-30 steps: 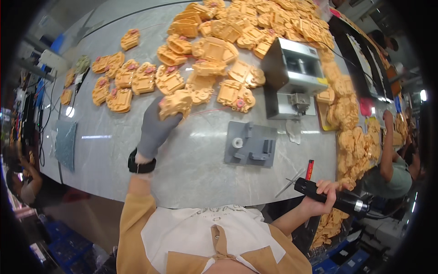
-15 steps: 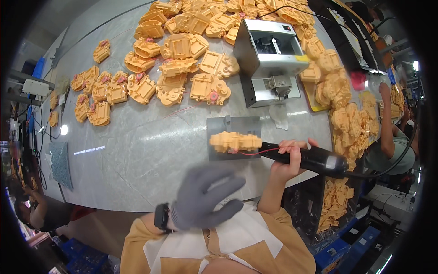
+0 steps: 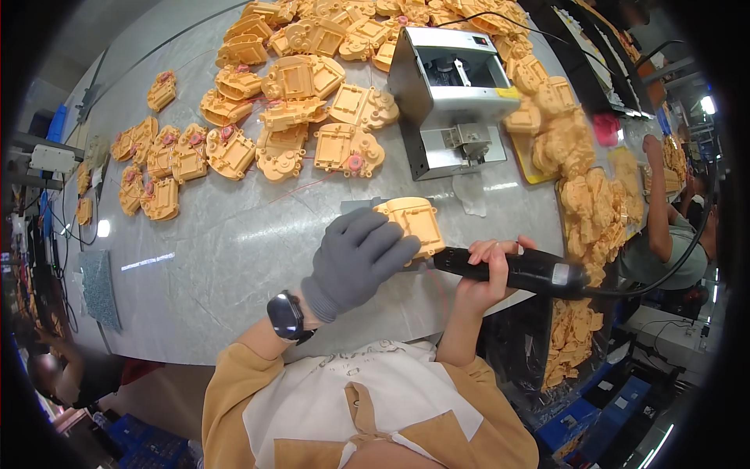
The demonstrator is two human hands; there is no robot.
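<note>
My left hand [image 3: 355, 262], in a grey glove with a black watch at the wrist, is closed on the left side of an orange-yellow plastic gear housing [image 3: 418, 225]. The housing is tilted so its open, boxy face shows, above a dark grey fixture [image 3: 354, 205] that is mostly hidden. Bare, my right hand [image 3: 488, 273] wraps round a black electric screwdriver [image 3: 543, 273] lying nearly level. The tool's tip end meets the housing's lower right corner; whether it touches a screw is hidden.
Beyond the fixture stands a silver and black screw feeder [image 3: 457, 94]. Many similar housings [image 3: 305, 76] cover the far table, and more are heaped at right [image 3: 590, 219]. A teal bag [image 3: 99, 289] lies at left. A co-worker's arm [image 3: 658, 195] shows far right.
My left hand has moved up and forward from near my chest and taken hold of the housing. The housing has turned from edge-on to face-up. My right hand still holds the screwdriver.
</note>
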